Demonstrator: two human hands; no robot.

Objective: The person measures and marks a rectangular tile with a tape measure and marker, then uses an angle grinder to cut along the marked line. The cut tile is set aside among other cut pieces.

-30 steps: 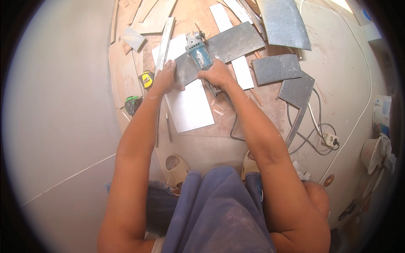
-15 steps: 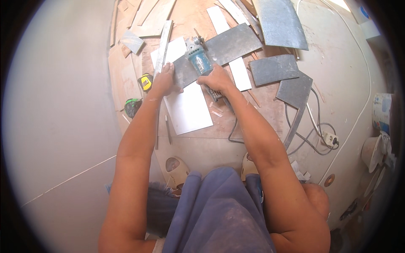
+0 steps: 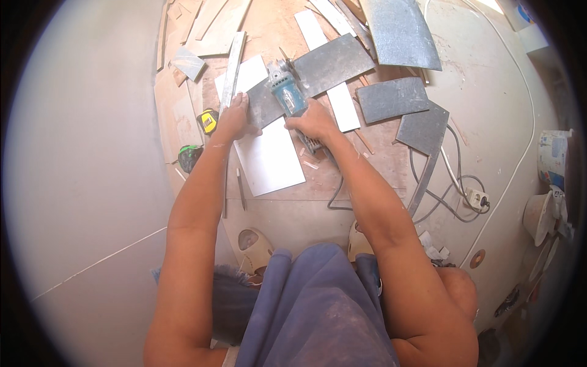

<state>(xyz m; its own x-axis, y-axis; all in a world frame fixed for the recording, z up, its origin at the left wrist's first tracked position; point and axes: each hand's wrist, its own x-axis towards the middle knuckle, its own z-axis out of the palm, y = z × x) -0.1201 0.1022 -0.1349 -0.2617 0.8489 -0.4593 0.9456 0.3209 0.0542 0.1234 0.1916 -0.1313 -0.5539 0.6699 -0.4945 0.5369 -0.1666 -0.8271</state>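
Observation:
My right hand (image 3: 315, 121) is wrapped round the body of a blue angle grinder (image 3: 288, 98), whose head and thin disc point away from me. The grinder is over a long dark grey tile (image 3: 333, 64) that slants up to the right. At the tile's near left end, my left hand (image 3: 234, 117) grips it, with the thumb along the near edge and the fingers beside a long metal straightedge (image 3: 234, 67). Pale tile pieces, one a white tile (image 3: 272, 162), lie beneath the grey one. Whether the disc touches the tile I cannot tell.
A yellow tape measure (image 3: 208, 122) and a green-black one (image 3: 189, 158) lie left of my forearm, a pencil-like stick (image 3: 241, 189) nearer me. Grey tile offcuts (image 3: 392, 98) lie at right. The cord runs toward a white socket block (image 3: 477, 199). Buckets (image 3: 539, 217) stand far right.
The whole view has shifted slightly, so the tiles and tools appear a little further left. Both hands keep their places on the tile and the grinder.

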